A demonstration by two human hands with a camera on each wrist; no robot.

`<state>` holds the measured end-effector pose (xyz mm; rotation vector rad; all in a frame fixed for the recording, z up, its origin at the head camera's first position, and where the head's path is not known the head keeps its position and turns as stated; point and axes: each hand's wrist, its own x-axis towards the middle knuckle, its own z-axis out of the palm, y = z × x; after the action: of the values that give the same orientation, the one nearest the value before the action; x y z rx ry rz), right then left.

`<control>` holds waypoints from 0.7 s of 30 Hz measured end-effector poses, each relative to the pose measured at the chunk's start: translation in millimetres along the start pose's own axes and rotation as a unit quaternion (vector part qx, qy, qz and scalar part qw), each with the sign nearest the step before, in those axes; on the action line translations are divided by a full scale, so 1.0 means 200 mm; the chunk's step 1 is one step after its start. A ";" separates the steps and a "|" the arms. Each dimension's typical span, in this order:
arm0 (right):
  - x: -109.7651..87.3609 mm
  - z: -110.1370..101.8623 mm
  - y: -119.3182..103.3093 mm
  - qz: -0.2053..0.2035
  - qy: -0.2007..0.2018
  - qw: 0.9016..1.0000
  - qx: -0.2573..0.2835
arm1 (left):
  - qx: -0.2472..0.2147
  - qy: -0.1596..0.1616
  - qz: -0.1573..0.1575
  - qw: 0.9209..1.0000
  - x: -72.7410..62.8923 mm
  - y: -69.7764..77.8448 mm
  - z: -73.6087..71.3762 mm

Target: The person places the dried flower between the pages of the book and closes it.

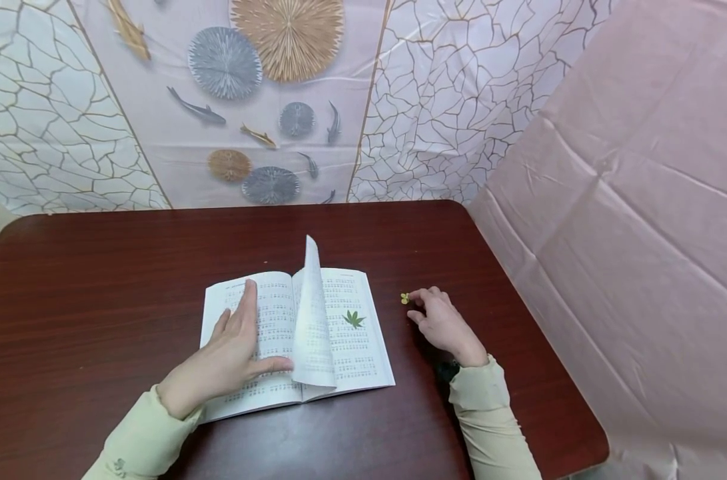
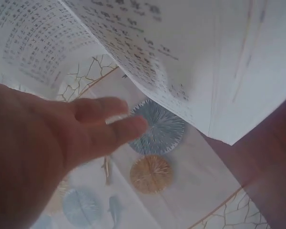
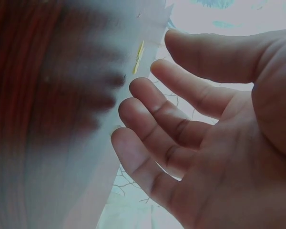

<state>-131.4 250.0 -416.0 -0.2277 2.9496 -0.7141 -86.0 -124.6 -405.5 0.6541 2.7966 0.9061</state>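
Observation:
An open book (image 1: pixel 273 313) lies on the table with one page (image 1: pixel 315 320) standing up near its middle. My left hand (image 1: pixel 228 353) is over the left page, fingers extended, its thumb reaching to the raised page; whether the thumb touches it I cannot tell. In the left wrist view that hand (image 2: pixel 86 124) holds nothing. A green lobed leaf (image 1: pixel 354 319) lies flat on the right page. Right of the book is a small yellow sprig (image 1: pixel 404 299), possibly a flower. My right hand (image 1: pixel 441 321) hovers beside it, and the right wrist view shows its fingers (image 3: pixel 148 114) loosely bent, apart from the sprig (image 3: pixel 139 57).
The dark red wooden table (image 1: pixel 117 267) has rounded corners. A patterned cloth (image 1: pixel 267 133) with fish and round leaf shapes hangs behind it. A plain pinkish cloth (image 1: pixel 639 200) hangs along the right edge.

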 end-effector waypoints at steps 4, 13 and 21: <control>0.00 0.00 0.00 0.001 0.002 1.000 0.000 | -0.036 -0.036 0.011 0.999 0.00 0.01 0.00; 0.00 0.00 0.00 0.002 0.006 1.000 0.004 | -0.020 -0.048 0.034 0.998 -0.01 0.01 -0.01; 0.02 -0.03 0.00 0.031 0.059 0.998 -0.012 | 0.005 -0.046 0.020 0.999 -0.01 -0.02 -0.01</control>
<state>-137.0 252.5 -411.5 -0.0996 3.0635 -0.7098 -86.1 -129.4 -405.1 0.7354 2.7176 0.8469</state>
